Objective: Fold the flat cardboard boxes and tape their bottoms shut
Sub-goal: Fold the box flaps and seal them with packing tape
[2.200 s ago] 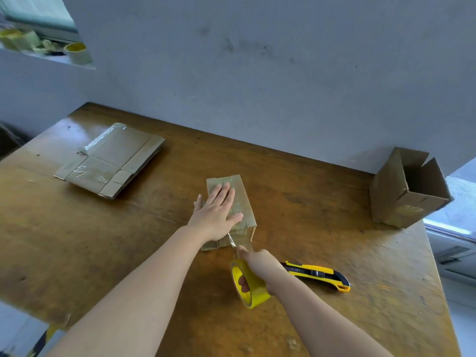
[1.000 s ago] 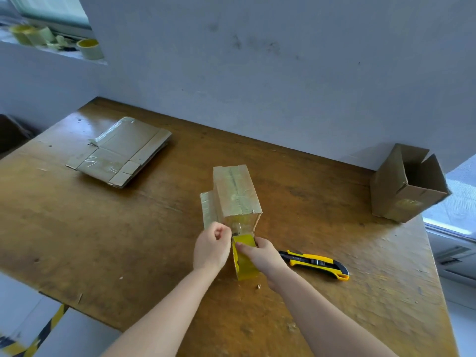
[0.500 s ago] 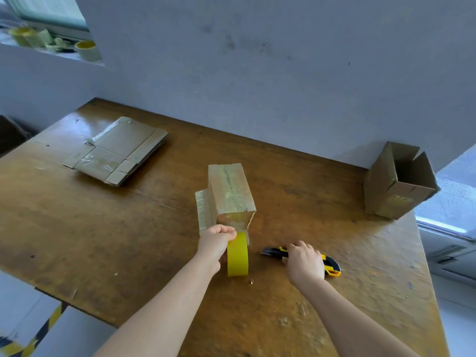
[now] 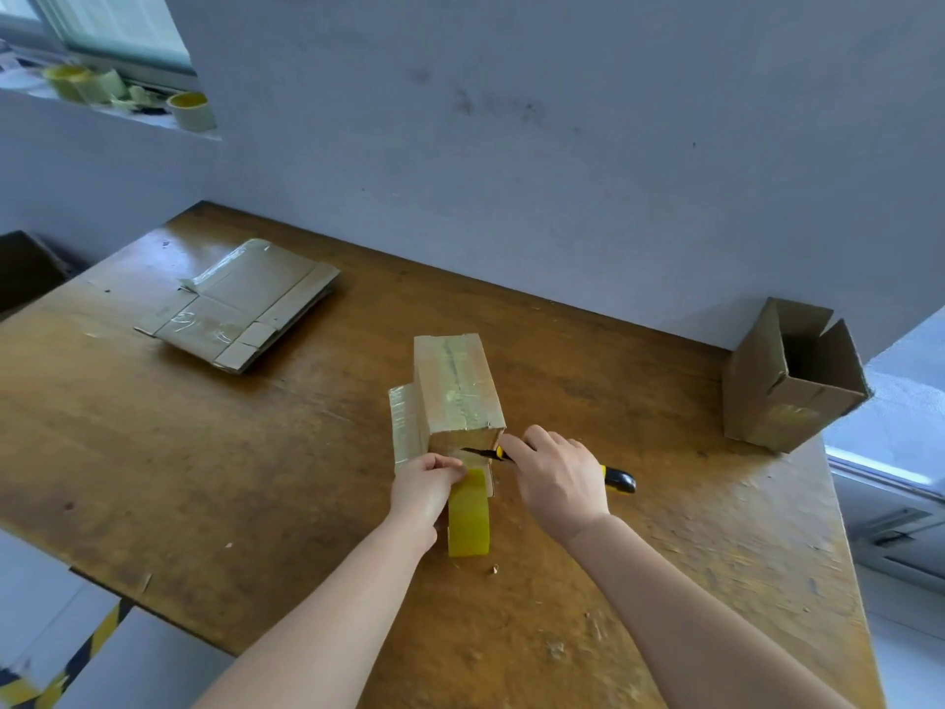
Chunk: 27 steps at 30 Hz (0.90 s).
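A small cardboard box (image 4: 452,386) stands bottom-up in the middle of the wooden table (image 4: 204,452), with tape running along its top seam and down its near side. A yellow tape roll (image 4: 469,514) hangs from that strip in front of the box. My left hand (image 4: 424,486) pinches the tape just above the roll. My right hand (image 4: 555,473) grips a yellow and black utility knife (image 4: 616,477), its blade lying across the tape at the box's near face.
A stack of flat cardboard boxes (image 4: 240,304) lies at the far left of the table. An upright folded box (image 4: 790,376), open on top, stands at the far right corner. Tape rolls (image 4: 192,111) sit on a window ledge. The table's near edge is close to my arms.
My right hand picked the knife up from the table and brought its blade to the tape. My left hand keeps its hold on the tape above the roll.
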Each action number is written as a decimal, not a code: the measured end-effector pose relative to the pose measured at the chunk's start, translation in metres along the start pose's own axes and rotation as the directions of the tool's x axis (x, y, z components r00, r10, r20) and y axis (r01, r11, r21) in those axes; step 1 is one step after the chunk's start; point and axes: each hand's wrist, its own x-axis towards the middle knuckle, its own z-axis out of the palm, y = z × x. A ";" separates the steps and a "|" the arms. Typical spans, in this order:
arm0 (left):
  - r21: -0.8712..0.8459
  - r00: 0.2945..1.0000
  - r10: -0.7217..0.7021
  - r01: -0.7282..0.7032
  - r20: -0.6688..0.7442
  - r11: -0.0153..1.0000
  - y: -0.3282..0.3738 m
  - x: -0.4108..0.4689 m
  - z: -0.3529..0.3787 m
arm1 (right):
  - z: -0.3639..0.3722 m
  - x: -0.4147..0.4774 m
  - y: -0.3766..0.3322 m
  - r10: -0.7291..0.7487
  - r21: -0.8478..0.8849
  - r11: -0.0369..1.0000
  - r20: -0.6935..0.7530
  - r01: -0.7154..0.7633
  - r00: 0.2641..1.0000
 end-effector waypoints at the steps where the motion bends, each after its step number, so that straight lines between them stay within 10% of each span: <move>1: -0.003 1.000 -0.002 0.002 -0.002 1.000 0.000 0.000 0.000 | -0.001 0.004 -0.002 -0.013 -0.034 0.999 0.026 0.014 1.000; 18: 0.229 0.996 0.052 -0.066 0.067 0.971 0.010 0.001 -0.002 | 0.008 0.037 -0.025 -0.008 -0.327 0.929 0.447 0.171 0.894; 27: 0.381 0.989 0.123 -0.143 0.078 0.914 0.010 0.011 -0.014 | 0.043 -0.021 0.019 0.305 -0.226 0.949 0.474 -0.221 0.826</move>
